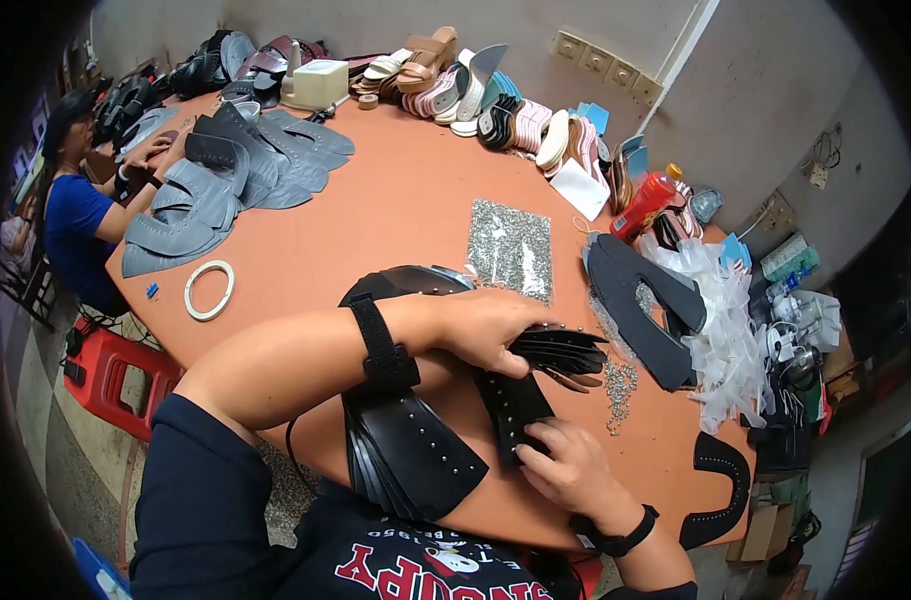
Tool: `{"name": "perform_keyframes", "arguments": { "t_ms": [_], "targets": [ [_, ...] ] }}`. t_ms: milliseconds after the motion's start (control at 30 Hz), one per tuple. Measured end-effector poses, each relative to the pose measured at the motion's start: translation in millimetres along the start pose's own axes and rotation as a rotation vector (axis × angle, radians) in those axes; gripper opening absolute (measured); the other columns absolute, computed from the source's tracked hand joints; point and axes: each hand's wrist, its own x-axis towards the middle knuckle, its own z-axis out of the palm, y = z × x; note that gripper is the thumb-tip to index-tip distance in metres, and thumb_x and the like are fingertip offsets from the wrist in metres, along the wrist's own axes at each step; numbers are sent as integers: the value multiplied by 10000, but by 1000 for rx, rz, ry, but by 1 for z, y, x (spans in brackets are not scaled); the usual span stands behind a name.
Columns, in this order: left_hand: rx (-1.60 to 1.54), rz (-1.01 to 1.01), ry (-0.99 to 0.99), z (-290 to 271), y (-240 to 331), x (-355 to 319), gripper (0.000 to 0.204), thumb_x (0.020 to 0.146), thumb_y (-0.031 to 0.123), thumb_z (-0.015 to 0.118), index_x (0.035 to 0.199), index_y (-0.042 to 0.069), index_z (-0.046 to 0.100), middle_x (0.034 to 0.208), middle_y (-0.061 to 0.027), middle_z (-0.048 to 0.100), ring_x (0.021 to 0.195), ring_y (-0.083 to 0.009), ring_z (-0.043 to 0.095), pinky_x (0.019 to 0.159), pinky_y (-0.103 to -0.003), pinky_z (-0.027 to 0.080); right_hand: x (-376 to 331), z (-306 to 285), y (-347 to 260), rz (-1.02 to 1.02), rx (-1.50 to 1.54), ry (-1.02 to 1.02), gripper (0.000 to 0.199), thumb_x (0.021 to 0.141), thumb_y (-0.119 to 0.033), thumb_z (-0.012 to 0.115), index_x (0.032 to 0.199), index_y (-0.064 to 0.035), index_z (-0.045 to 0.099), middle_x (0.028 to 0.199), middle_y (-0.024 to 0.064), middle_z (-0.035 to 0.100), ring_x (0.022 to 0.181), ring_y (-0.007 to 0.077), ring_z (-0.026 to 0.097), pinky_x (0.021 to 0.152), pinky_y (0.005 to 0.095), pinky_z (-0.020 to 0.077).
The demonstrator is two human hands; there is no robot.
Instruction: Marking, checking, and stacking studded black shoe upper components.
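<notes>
My left hand (490,325) is closed round a fanned bunch of black leather shoe-upper pieces (565,352), whose ends stick out to the right. Below it, one black upper piece dotted with small metal studs (505,400) lies on the table. The fingers of my right hand (572,470) are bent and pressed on that piece's near end; whether a stud is between them is hidden. A fanned stack of black studded uppers (410,455) lies under my left forearm, and more black pieces (405,283) lie beyond it. Loose studs (618,392) are scattered to the right.
A clear bag of studs (510,245) lies ahead on the orange table (395,190). Dark U-shaped pieces (640,300), white plastic wrapping (730,330) and a red bottle (647,203) stand right. Grey uppers (255,165), a tape roll (209,290) and a seated co-worker (75,215) are left.
</notes>
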Motion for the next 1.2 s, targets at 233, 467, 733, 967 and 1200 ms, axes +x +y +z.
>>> {"name": "perform_keyframes", "arguments": {
  "t_ms": [233, 467, 733, 967, 1200],
  "targets": [
    [85, -27, -74, -6, 14, 0, 632, 632, 135, 705, 1220, 35, 498, 1099, -185, 596, 1004, -362, 596, 856, -413, 484, 1, -4, 2, 204, 221, -120, 318, 652, -233, 783, 868, -46, 643, 1140, 199, 542, 1052, 372, 536, 845, 442, 465],
    [161, 3, -52, -6, 10, -3, 652, 627, 164, 719, 1227, 45, 494, 1145, -158, 562, 1043, -349, 571, 877, -420, 464, 7, 29, -4, 423, 276, -26, 751, 629, -371, 825, 1156, 41, 485, 1227, 309, 426, 1110, 475, 451, 939, 507, 410],
    [198, -24, 118, -12, 17, -10, 692, 618, 170, 734, 1260, 87, 488, 1154, -143, 549, 1046, -344, 556, 888, -410, 463, 20, 27, 1, 570, 354, -88, 786, 629, -295, 790, 1249, 19, 424, 1279, 268, 406, 1194, 438, 402, 991, 487, 366],
    [194, -59, 172, -21, 20, -13, 766, 569, 144, 767, 1278, 87, 482, 1173, -154, 532, 1088, -358, 528, 939, -416, 439, 27, 21, 4, 585, 374, -73, 893, 585, -365, 829, 1283, 15, 422, 1200, 235, 493, 1123, 433, 461, 957, 474, 385],
    [177, -40, 254, -27, 22, -21, 795, 557, 118, 781, 1287, 51, 473, 1186, -159, 532, 1115, -339, 521, 965, -410, 417, 60, 45, 31, 766, 662, 63, 707, 555, -270, 857, 1133, -25, 532, 1082, 176, 621, 1041, 369, 576, 869, 443, 460]
  ]
}}
